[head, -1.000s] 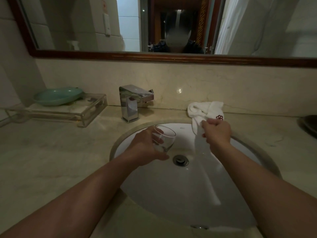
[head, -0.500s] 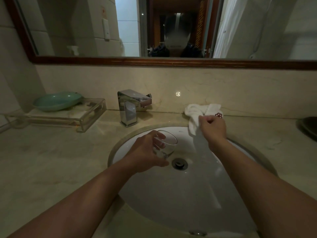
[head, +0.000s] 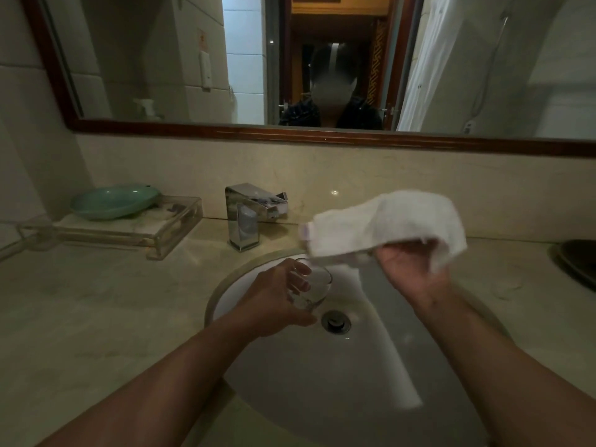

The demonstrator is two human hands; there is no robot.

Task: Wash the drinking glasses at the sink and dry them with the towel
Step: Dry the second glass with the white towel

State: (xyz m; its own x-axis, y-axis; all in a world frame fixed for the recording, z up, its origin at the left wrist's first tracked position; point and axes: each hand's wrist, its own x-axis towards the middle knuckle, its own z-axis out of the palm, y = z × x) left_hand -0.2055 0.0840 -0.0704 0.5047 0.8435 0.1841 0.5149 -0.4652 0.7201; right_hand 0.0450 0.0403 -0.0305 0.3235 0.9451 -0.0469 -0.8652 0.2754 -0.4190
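Note:
A clear drinking glass (head: 314,287) is held tilted over the white sink basin (head: 338,382), its mouth facing right, with my left hand (head: 277,301) wrapped around it from the left. My right hand (head: 412,269) is raised palm-up above the basin's right side and grips a white towel (head: 387,227), which drapes over the fingers and stretches left toward the glass. The towel's left end hangs just above the glass rim; whether they touch is unclear.
A chrome faucet (head: 248,217) stands behind the basin. A clear tray (head: 129,230) with a teal dish (head: 113,201) sits at the left on the marble counter (head: 96,301). A dark object (head: 577,262) lies at the right edge. The drain (head: 336,321) is under the glass.
My right hand has lifted the towel off the counter behind the basin and turned palm-up, spreading it out in the air. The left hand keeps the glass in about the same place.

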